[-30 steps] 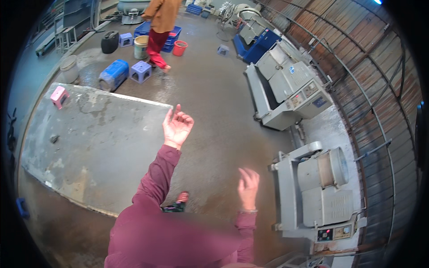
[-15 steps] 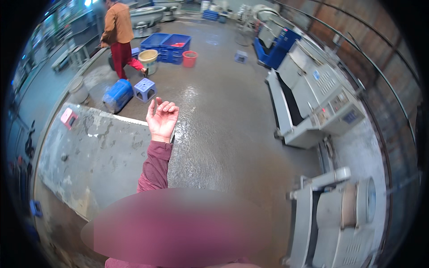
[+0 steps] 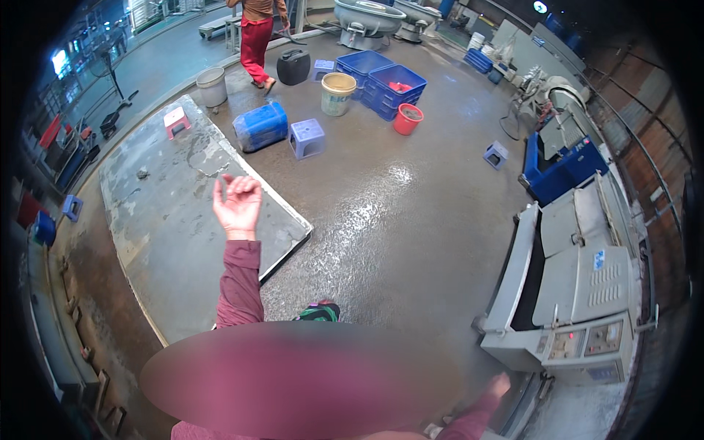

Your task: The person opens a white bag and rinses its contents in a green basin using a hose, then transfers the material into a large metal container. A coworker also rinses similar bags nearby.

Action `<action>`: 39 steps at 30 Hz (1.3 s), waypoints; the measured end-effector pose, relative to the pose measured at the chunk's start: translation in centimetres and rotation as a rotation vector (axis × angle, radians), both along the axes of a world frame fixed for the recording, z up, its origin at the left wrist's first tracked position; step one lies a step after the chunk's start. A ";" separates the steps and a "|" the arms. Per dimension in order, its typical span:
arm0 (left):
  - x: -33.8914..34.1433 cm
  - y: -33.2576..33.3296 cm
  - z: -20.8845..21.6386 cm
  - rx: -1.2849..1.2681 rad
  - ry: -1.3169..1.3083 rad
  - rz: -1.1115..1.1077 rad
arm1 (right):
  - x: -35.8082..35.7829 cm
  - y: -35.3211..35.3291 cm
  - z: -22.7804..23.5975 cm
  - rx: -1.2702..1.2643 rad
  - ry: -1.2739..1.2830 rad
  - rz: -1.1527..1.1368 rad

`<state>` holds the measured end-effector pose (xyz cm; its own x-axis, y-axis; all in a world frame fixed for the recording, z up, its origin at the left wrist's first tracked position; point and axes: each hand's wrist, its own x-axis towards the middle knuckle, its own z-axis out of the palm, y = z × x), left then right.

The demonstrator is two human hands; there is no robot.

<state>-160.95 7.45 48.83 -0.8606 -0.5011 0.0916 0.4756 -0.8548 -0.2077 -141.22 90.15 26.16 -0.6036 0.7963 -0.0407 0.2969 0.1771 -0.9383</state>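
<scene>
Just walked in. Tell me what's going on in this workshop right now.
The person wearing the camera stands on a wet concrete floor with nothing in either hand. The left hand is raised, fingers loosely curled, above a large grey slab. The right hand hangs low beside a grey machine. Farther off, another person in red trousers stands near a black jerrycan, buckets and blue crates.

Left hand [image 3: 237, 206] raised, fingers curled, empty; right hand [image 3: 499, 384] low.
</scene>
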 end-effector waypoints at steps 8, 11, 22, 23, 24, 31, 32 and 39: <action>-23.2 2.0 -0.4 0.116 0.083 0.063 | -29.7 -14.1 -0.6 0.280 -0.359 0.713; -32.5 5.6 0.2 0.042 0.103 -0.099 | -29.0 -23.0 1.5 0.101 -1.060 0.652; -60.6 10.9 0.4 -2.633 -0.678 0.446 | -48.2 -14.3 -12.2 -0.210 -1.090 0.400; -63.2 10.1 -0.5 -2.716 -0.726 0.136 | -52.4 -13.1 -12.3 -0.225 -1.045 0.372; -65.9 9.7 -0.7 -2.768 -0.759 -0.183 | -57.2 -11.4 -12.6 -0.240 -0.978 0.338; -83.4 12.4 1.2 -2.588 -0.977 0.006 | -108.9 -14.9 -1.2 -0.198 -0.372 0.607; -86.8 14.0 0.4 -2.599 -0.924 -0.040 | -115.2 -13.9 -0.9 -0.136 -0.257 0.708; -106.7 17.8 -3.2 -2.646 -1.120 -0.231 | -142.5 -21.9 4.9 0.071 -0.067 1.169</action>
<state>-267.66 25.25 45.60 -0.9518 -0.2233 -0.2103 -0.2982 0.8347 0.4629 -283.68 68.29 31.10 -0.9677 -0.2396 -0.0779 -0.0327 0.4259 -0.9042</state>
